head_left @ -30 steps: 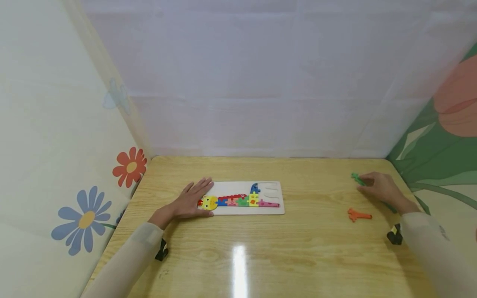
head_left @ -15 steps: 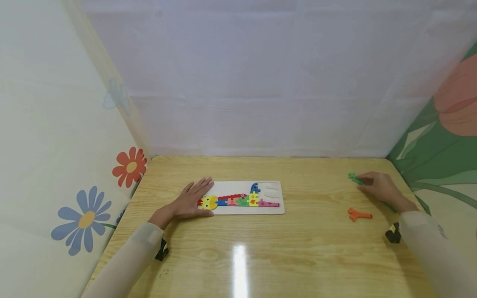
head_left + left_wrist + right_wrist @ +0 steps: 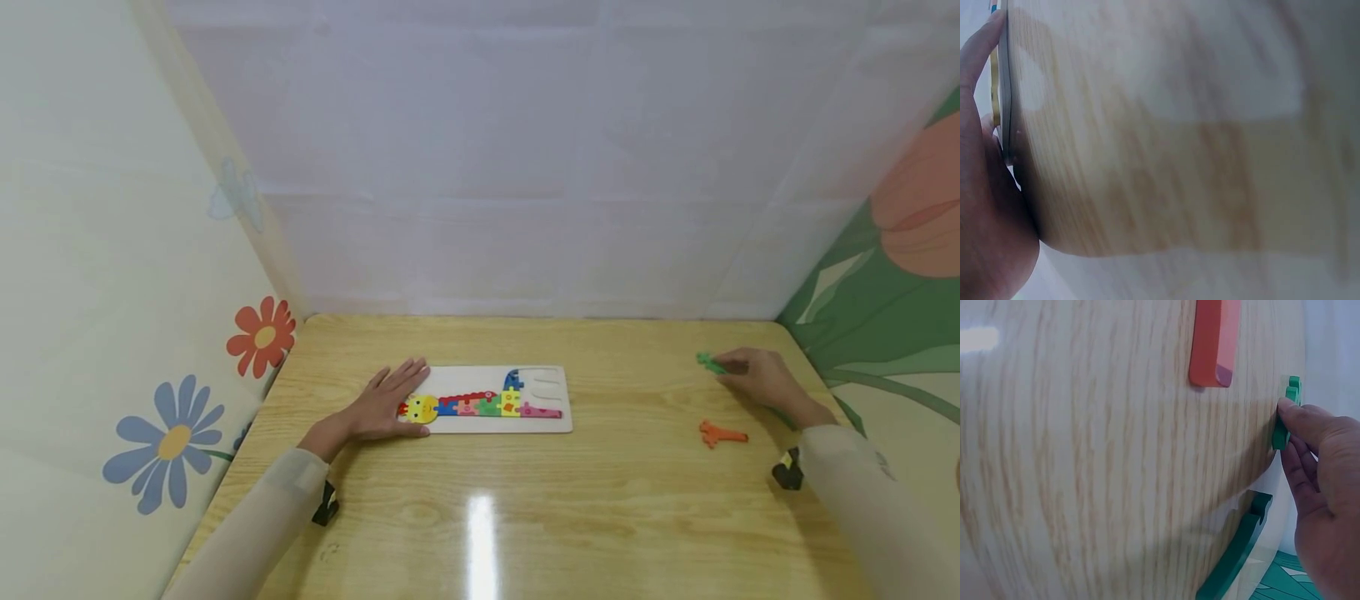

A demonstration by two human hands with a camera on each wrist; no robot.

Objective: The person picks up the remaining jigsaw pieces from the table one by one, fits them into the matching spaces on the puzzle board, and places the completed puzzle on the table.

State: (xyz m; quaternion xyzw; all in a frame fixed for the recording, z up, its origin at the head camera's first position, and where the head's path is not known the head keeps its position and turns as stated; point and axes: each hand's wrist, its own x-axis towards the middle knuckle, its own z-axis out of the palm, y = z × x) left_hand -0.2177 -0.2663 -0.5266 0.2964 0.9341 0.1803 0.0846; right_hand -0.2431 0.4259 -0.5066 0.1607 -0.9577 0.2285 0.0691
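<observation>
The left hand (image 3: 386, 404) lies with fingers spread across the head end of the white giraffe puzzle board (image 3: 465, 377) on the bench (image 3: 600, 517), while, well apart to the right, the right hand (image 3: 763, 382) pinches a small green piece (image 3: 707, 362) near an orange piece (image 3: 724, 434) and a curved green piece (image 3: 1235, 548).

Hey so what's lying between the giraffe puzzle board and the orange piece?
Only bare tabletop lies from the puzzle board to the orange piece, as the head view shows; the right hand, pinching a green piece, is outside that stretch.
</observation>
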